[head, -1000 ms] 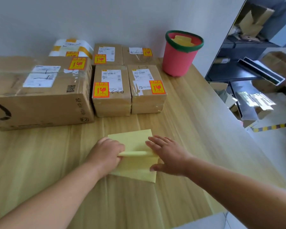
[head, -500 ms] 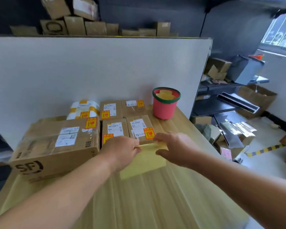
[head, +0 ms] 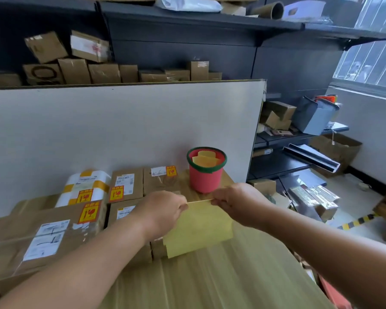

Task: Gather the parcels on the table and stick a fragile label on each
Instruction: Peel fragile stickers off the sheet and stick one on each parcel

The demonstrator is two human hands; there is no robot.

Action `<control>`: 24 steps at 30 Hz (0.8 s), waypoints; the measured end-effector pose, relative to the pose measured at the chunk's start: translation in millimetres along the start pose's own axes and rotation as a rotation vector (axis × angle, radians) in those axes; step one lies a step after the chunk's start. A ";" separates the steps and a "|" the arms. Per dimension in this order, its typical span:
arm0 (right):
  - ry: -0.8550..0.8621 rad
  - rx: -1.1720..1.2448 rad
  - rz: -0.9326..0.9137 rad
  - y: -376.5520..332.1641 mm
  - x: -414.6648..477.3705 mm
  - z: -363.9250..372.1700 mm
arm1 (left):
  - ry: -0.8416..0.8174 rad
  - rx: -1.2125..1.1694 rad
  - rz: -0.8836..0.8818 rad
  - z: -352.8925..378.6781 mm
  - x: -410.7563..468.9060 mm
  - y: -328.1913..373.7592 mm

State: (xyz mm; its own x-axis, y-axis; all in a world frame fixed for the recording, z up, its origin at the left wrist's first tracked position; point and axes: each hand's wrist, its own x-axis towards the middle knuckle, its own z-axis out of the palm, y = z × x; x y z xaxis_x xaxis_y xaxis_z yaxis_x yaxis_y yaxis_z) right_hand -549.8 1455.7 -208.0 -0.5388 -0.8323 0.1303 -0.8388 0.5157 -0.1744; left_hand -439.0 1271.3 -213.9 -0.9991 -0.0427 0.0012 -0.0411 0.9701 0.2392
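- left hand [head: 163, 211] and right hand [head: 237, 202]: each grip pinches the top edge of the yellow backing sheet [head: 198, 229], held above the table [head: 232, 277].
- parcels [head: 126, 186] grouped back-left; visible tops labelled.
- Probably headed for the red bin [head: 205, 182]: fold the sheet narrower to clear the rim.
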 end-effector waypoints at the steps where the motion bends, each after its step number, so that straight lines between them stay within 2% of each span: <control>1: 0.002 0.033 0.021 13.8 6.9 -2.0 | 0.004 -0.010 -0.006 -1.9 12.9 0.1; 4: 0.010 0.213 0.137 55.5 31.6 -3.3 | 0.004 -0.089 -0.073 -2.5 50.1 -4.5; 8: -0.005 0.663 0.304 101.2 58.7 -0.3 | -0.017 -0.235 -0.195 3.0 95.4 -17.8; 12: -0.056 0.793 0.359 127.0 86.2 16.9 | -0.002 -0.319 -0.241 11.9 138.4 -22.2; 14: -0.014 0.768 0.439 144.3 101.4 28.2 | 0.009 -0.276 -0.264 16.3 154.2 -29.3; 18: 0.121 0.524 0.544 185.4 130.8 37.7 | 0.080 -0.219 -0.371 28.0 173.5 -56.7; 21: 0.231 0.442 0.518 203.5 153.7 30.6 | 0.141 -0.159 -0.425 36.0 184.1 -69.0; 24: 0.323 0.368 0.450 207.0 182.7 21.3 | 0.147 -0.084 -0.395 41.4 197.7 -67.0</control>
State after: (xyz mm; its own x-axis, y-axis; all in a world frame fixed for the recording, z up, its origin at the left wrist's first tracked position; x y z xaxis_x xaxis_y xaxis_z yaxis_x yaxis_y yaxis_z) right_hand -820.2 1406.1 -241.1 -0.8747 -0.4196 0.2426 -0.4758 0.6482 -0.5945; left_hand -634.2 1207.8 -269.9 -0.8941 -0.4467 0.0306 -0.4134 0.8498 0.3271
